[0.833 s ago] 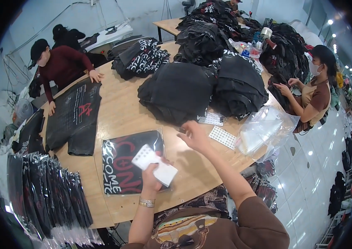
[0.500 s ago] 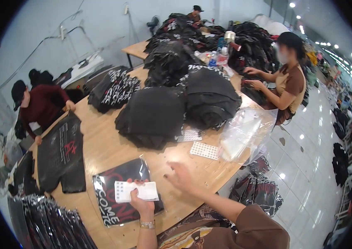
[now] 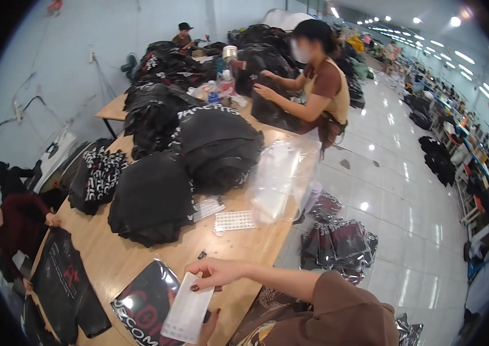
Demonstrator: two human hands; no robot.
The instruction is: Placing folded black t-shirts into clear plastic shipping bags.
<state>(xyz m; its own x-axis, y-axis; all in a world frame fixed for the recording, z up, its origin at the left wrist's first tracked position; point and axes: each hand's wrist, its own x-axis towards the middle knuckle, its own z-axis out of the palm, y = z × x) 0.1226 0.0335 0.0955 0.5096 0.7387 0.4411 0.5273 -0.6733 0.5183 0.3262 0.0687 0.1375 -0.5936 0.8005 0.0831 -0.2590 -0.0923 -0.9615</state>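
A small stack of white sticker sheets [image 3: 185,314] is held between my two hands, tilted, with rows of small dark marks near its lower end. My right hand [image 3: 214,273] pinches the upper edge of the sheets, thumb in front. Mostly hidden behind them, my left hand [image 3: 210,327] grips the stack from below, a few fingertips showing at its left side. Under the sheets, on the table, lies a folded black garment in a clear glossy bag [image 3: 151,281], printed in red and white.
Black garment stacks [image 3: 151,199] cover the table's middle. Loose sticker sheets [image 3: 235,220] and clear plastic bags [image 3: 282,179] lie near its right edge. Bagged garments [image 3: 339,245] are piled below that edge. Co-workers handle black garments at right [image 3: 328,86] and left [image 3: 19,222].
My right hand has come from the empty space beside the sheets to their upper edge. The sheets have turned from lying crosswise to upright. The whole view has swung right.
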